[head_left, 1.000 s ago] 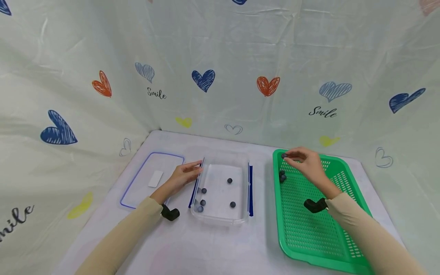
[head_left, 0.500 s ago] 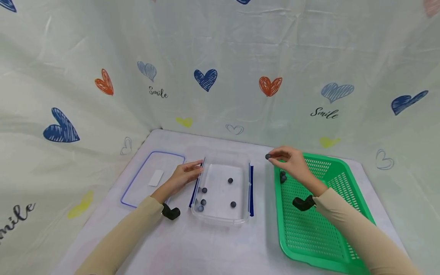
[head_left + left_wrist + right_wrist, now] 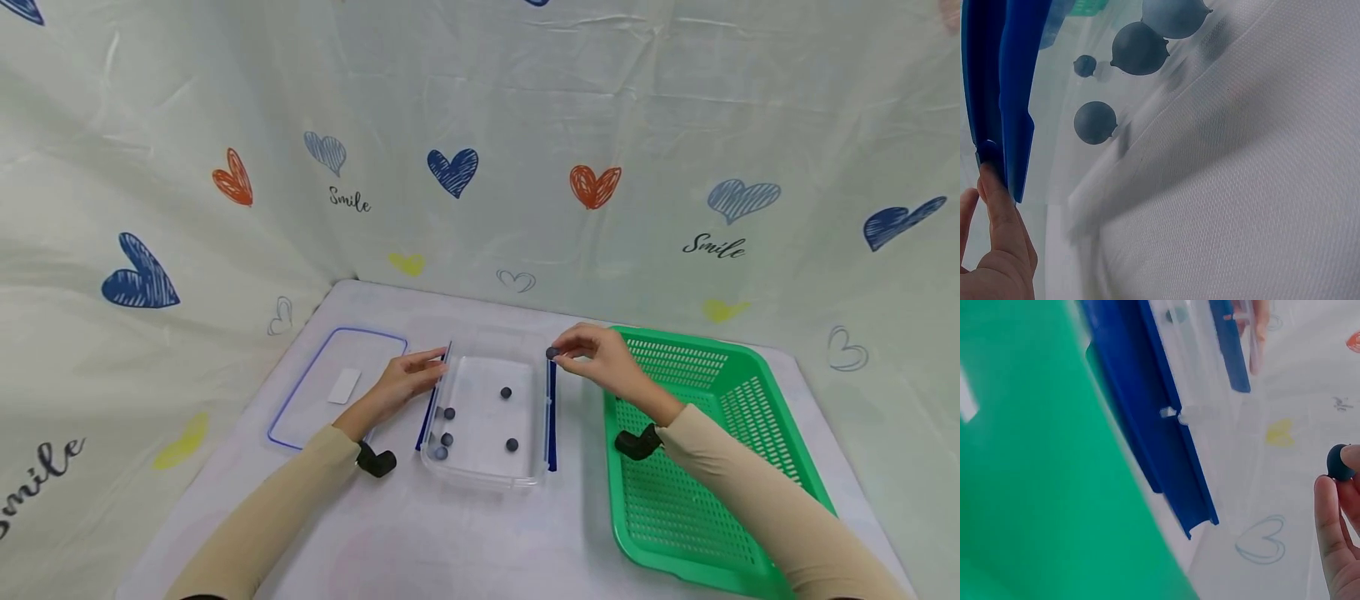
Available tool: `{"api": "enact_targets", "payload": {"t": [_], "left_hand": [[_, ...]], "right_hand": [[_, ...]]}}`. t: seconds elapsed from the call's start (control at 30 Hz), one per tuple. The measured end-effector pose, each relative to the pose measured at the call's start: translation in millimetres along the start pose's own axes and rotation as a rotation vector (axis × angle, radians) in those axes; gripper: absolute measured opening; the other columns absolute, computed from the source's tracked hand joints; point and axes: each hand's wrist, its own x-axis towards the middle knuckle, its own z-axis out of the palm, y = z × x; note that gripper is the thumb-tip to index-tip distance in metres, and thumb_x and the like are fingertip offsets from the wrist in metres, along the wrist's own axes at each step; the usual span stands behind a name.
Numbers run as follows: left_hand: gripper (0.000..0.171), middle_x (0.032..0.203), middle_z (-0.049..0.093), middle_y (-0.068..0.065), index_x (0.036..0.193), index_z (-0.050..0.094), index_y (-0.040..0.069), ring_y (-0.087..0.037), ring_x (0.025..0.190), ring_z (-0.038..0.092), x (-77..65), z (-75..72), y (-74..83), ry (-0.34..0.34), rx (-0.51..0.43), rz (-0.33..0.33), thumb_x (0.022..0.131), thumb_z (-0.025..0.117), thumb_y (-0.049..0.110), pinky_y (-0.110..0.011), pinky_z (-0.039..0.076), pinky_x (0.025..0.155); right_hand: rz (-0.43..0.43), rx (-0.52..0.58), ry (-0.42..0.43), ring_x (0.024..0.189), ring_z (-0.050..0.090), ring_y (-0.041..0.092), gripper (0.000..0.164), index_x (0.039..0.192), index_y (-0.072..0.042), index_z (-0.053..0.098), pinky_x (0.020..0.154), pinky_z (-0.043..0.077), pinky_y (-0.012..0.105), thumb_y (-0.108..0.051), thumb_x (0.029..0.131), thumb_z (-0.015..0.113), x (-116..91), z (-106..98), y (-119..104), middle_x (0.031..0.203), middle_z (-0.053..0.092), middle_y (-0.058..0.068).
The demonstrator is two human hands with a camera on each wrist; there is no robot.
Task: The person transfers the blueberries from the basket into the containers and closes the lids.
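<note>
My right hand (image 3: 600, 354) pinches a dark blueberry (image 3: 552, 353) between thumb and fingertips, close by the right rim of a clear plastic box (image 3: 487, 481). In the right wrist view the held blueberry (image 3: 1337, 464) shows between the thumb and fingers. Straight fingers of my left hand (image 3: 397, 383) rest against the box's left side, and the left wrist view has them at the end of a blue side latch (image 3: 1016, 106). Inside the box lie several blueberries, one near the middle (image 3: 506, 392) and others along the left wall.
A green slotted basket (image 3: 678, 500) stands right of the box, under my right forearm. Left of the box lies a clear lid (image 3: 360, 354) with a blue edge and a white label (image 3: 344, 386). A printed curtain (image 3: 510, 108) hangs behind the table.
My right hand has carried the blueberry left, from over the basket's far left corner to the box's right rim. The left hand has stayed at the box.
</note>
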Motion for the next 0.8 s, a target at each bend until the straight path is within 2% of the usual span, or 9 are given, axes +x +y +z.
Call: {"api": "enact_targets", "payload": {"t": [0.23,0.5,0.63,0.8], "left_hand": [[0.057,0.113,0.055,-0.011,0.133,0.051,0.012,-0.023,0.109,0.054,-0.1,1.1,1.3,0.019,-0.010,-0.008,0.081,0.070,0.027,-0.029,0.046,0.091],[0.055,0.113,0.055,-0.011,0.132,0.051,0.013,-0.016,0.104,0.056,-0.7,0.0,1.1,0.008,-0.015,-0.010,0.082,0.070,0.024,-0.027,0.047,0.090],[0.054,0.113,0.056,-0.011,0.131,0.052,0.014,-0.015,0.103,0.056,-0.2,0.0,0.7,0.015,-0.017,-0.014,0.082,0.070,0.024,-0.027,0.047,0.089],[0.054,0.113,0.056,-0.011,0.131,0.053,0.013,-0.016,0.104,0.056,-0.3,0.3,0.6,0.022,-0.016,-0.013,0.081,0.071,0.024,-0.027,0.047,0.089]], "right_hand": [[0.016,-0.022,-0.030,0.083,0.062,0.019,0.018,0.099,-0.005,0.066,0.074,0.054,0.033,-0.008,0.082,0.069,5,6,13,0.096,0.062,0.006],[-0.030,-0.025,-0.059,0.083,0.060,0.031,0.017,0.097,0.006,0.064,0.074,0.053,0.042,0.003,0.081,0.067,7,12,-15,0.095,0.062,0.019],[-0.030,-0.036,-0.078,0.082,0.060,0.030,0.017,0.096,0.008,0.064,0.073,0.054,0.036,0.005,0.080,0.067,9,14,-25,0.095,0.062,0.021],[-0.032,-0.032,-0.106,0.080,0.059,0.031,0.017,0.096,0.008,0.063,0.071,0.054,0.028,0.006,0.080,0.067,11,18,-28,0.093,0.061,0.021]]}}
